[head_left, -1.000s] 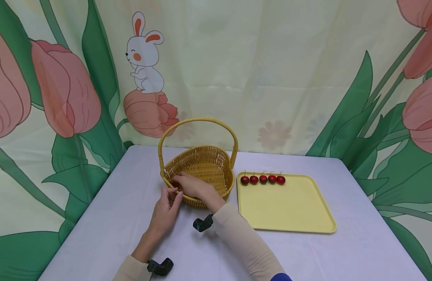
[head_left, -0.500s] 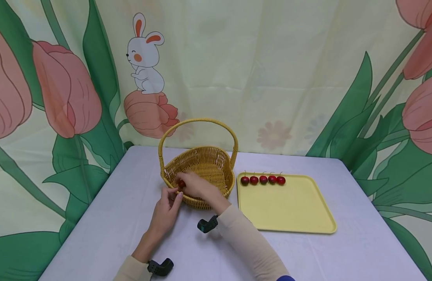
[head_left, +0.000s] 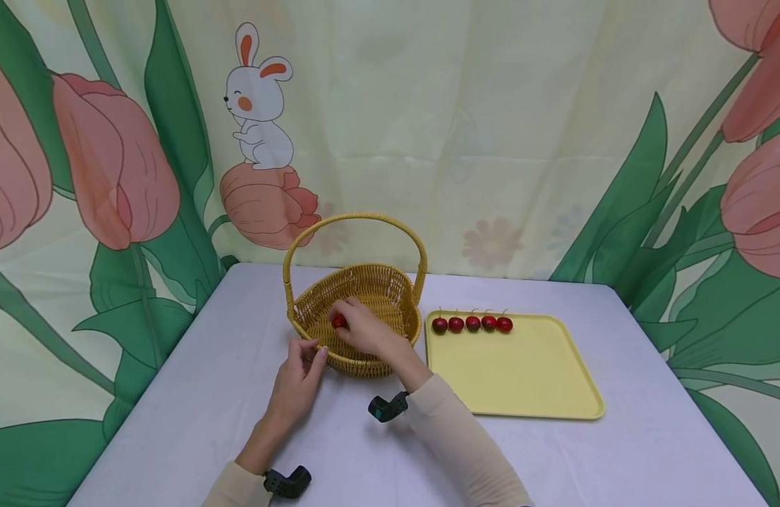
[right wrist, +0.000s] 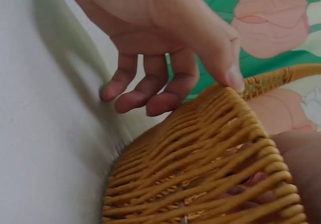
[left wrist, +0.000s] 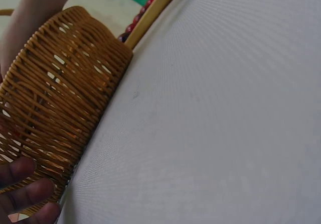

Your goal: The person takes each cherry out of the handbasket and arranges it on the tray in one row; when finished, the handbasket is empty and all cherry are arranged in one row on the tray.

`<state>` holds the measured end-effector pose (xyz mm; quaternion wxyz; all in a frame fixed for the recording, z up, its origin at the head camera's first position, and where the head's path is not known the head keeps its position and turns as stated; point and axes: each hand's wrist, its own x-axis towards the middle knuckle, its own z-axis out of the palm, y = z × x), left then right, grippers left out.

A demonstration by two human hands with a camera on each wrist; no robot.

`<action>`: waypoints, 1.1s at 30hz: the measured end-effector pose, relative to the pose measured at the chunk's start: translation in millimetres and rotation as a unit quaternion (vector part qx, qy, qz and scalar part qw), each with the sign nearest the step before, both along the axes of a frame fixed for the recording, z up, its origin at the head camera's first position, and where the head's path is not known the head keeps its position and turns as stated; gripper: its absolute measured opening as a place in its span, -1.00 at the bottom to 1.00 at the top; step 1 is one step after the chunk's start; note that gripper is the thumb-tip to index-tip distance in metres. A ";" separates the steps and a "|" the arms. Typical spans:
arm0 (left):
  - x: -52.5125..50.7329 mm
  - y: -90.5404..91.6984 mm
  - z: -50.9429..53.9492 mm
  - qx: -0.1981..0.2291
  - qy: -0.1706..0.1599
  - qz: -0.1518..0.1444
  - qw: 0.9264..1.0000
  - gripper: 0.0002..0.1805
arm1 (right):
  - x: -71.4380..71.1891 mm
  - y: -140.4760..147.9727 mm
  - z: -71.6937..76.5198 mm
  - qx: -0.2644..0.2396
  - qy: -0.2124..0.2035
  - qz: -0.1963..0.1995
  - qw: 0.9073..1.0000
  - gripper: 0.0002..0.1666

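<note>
In the head view my right hand (head_left: 373, 336) is inside the heart-shaped wicker basket (head_left: 364, 367), pinching a dark red cherry (head_left: 339, 321) above the woven bottom. My left hand (head_left: 296, 386) holds the basket's front left rim. From the right wrist view, the left thumb (right wrist: 233, 78) lies on the rim, while the other fingers (right wrist: 163, 101) bend down along the outside. Fingertips (left wrist: 30, 194) of the left hand show against the wicker wall (left wrist: 55, 88) in the left wrist view. The right fingertips and cherry are mostly hidden behind that wall.
Right of the basket lies a shallow yellow tray (head_left: 516, 384), with a row of several cherries (head_left: 472, 324) along its back left edge. The basket's tall arched handle (head_left: 358, 217) stands up behind the hands. A tulip-printed curtain (head_left: 390, 141) hangs behind the white table (head_left: 174, 422).
My right hand has moved right and slightly up from the basket's left corner, bringing the cherry with it. The left hand has stayed at the rim; the cherries on the tray are unchanged.
</note>
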<state>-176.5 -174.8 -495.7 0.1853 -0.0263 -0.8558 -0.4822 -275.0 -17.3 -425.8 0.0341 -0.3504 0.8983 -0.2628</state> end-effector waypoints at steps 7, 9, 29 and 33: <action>-0.2 0.1 -0.8 -0.003 0.001 -0.001 1.000 -0.64 | 5.0 13.5 4.1 -0.050 0.003 -0.008 0.999 -0.65; -0.6 -0.3 -1.3 -0.002 0.002 -0.002 1.000 -0.63 | 6.5 17.5 4.9 -0.061 0.008 -0.010 0.998 -0.65; -1.5 -2.0 -5.7 -0.005 0.014 0.000 1.000 -0.63 | 21.8 61.9 9.7 -0.128 0.039 -0.011 0.991 -0.71; -1.7 -1.8 -6.4 -0.005 0.014 -0.001 1.000 -0.63 | 24.2 71.5 9.8 -0.150 0.062 0.009 0.987 -0.73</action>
